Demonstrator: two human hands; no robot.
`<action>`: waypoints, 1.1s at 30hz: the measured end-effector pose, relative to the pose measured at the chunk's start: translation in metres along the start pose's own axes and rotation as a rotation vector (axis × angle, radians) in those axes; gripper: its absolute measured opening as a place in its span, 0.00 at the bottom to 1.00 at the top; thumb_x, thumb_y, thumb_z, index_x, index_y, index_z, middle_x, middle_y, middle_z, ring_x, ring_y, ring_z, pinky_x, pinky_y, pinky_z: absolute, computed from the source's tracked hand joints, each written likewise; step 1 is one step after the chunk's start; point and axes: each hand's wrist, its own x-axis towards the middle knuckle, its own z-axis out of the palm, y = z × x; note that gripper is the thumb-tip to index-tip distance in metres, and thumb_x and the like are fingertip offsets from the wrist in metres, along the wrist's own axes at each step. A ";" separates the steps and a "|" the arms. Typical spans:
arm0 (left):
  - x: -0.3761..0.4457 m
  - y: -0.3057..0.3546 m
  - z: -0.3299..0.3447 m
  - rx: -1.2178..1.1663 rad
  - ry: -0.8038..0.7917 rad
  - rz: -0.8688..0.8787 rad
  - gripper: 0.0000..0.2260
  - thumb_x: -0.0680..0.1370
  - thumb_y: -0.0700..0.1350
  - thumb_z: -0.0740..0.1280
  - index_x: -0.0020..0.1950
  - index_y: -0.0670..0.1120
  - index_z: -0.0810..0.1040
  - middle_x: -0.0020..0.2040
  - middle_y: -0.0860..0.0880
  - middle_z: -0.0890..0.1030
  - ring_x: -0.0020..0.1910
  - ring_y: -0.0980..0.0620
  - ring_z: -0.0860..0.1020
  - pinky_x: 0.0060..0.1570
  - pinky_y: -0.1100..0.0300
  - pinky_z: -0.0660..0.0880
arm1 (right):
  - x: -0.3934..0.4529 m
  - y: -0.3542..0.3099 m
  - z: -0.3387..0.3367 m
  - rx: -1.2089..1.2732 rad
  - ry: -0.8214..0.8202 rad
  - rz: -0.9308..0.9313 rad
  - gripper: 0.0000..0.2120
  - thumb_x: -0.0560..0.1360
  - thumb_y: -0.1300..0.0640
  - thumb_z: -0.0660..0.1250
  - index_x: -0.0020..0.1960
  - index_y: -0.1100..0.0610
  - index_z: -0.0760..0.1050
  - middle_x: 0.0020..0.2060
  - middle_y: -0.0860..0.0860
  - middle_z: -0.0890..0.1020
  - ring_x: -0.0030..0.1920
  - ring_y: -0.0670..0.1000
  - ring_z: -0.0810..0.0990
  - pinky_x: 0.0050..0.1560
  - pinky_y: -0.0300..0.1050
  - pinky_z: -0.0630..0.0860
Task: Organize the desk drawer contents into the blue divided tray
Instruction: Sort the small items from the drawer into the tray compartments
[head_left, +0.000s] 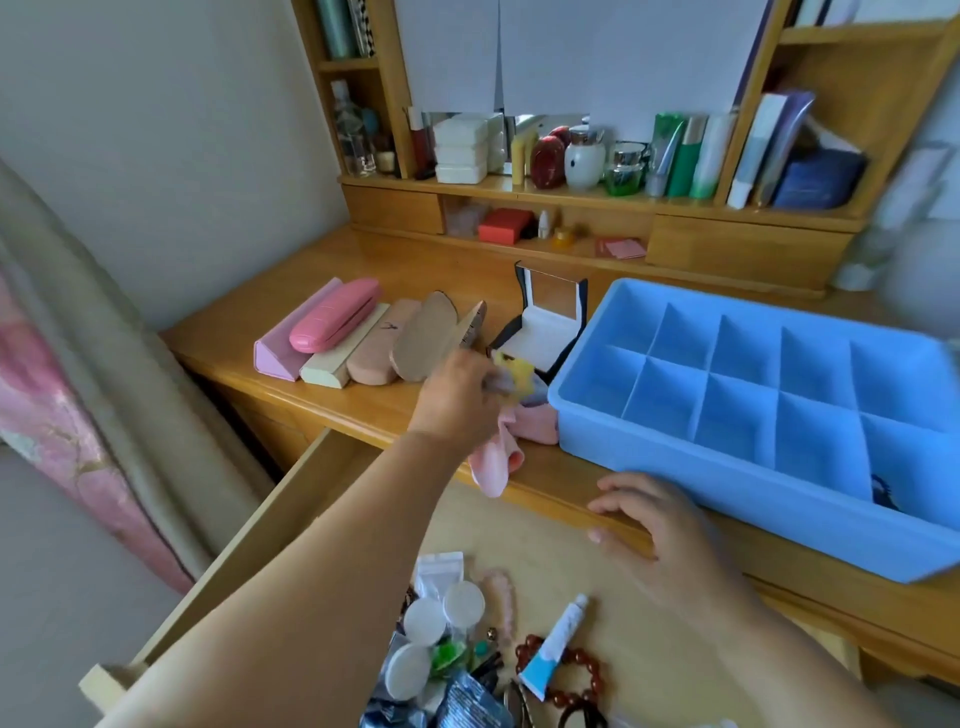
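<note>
Pinching small cloth items (511, 382), my left hand (460, 397) sits just left of the blue tray (571, 415); right hand (660, 525) spread empty below it. Pink cloth (493, 462) overhangs the edge; may slip.

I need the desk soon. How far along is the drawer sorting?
Barely started. The blue tray looks nearly empty; only one small dark thing shows in a near compartment. The left hand is at some small things beside the tray. The open drawer still holds round containers, a tube and a bead bracelet.
</note>
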 end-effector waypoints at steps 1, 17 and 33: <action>-0.001 -0.005 0.006 0.144 -0.145 -0.043 0.12 0.77 0.41 0.60 0.56 0.49 0.79 0.57 0.50 0.77 0.58 0.50 0.73 0.61 0.56 0.68 | 0.000 0.000 0.000 -0.003 -0.006 -0.001 0.10 0.72 0.48 0.70 0.52 0.48 0.80 0.55 0.39 0.75 0.57 0.38 0.71 0.56 0.31 0.65; -0.224 -0.137 -0.032 0.005 -0.233 -0.581 0.12 0.75 0.45 0.67 0.58 0.52 0.78 0.52 0.53 0.80 0.46 0.55 0.77 0.46 0.62 0.71 | -0.092 -0.054 0.071 -0.045 -0.231 -0.153 0.06 0.70 0.57 0.74 0.46 0.50 0.82 0.46 0.40 0.81 0.48 0.41 0.79 0.56 0.31 0.68; -0.247 -0.085 -0.032 -0.424 0.058 -0.664 0.10 0.73 0.35 0.66 0.39 0.50 0.73 0.35 0.50 0.80 0.31 0.47 0.78 0.34 0.52 0.76 | -0.091 -0.083 0.080 0.331 -0.294 0.233 0.10 0.74 0.55 0.69 0.50 0.39 0.77 0.39 0.38 0.80 0.40 0.39 0.77 0.42 0.30 0.73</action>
